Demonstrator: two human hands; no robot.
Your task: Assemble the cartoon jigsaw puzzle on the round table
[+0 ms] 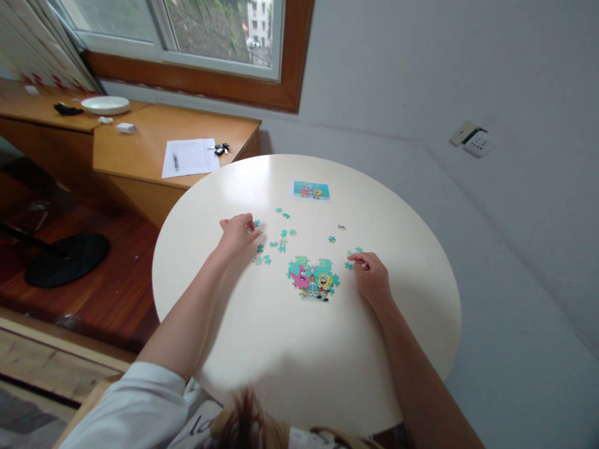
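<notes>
A partly joined cartoon jigsaw (312, 278) lies in the middle of a round cream table (262, 330). Several loose teal pieces (281, 239) are scattered just beyond it. My left hand (238, 234) rests on the table left of the loose pieces, fingers curled, pinching a teal piece (256, 224) at its fingertips. My right hand (372, 274) lies right of the jigsaw, its fingers pinched on a small teal piece (352, 257). A small reference picture (311, 190) of the jigsaw lies at the table's far side.
A wooden desk (140, 156) stands to the left with a paper sheet (189, 157), keys (221, 148) and a white plate (105, 105). A black round stand base (65, 257) sits on the wooden floor. White wall with a switch panel (472, 141) is on the right.
</notes>
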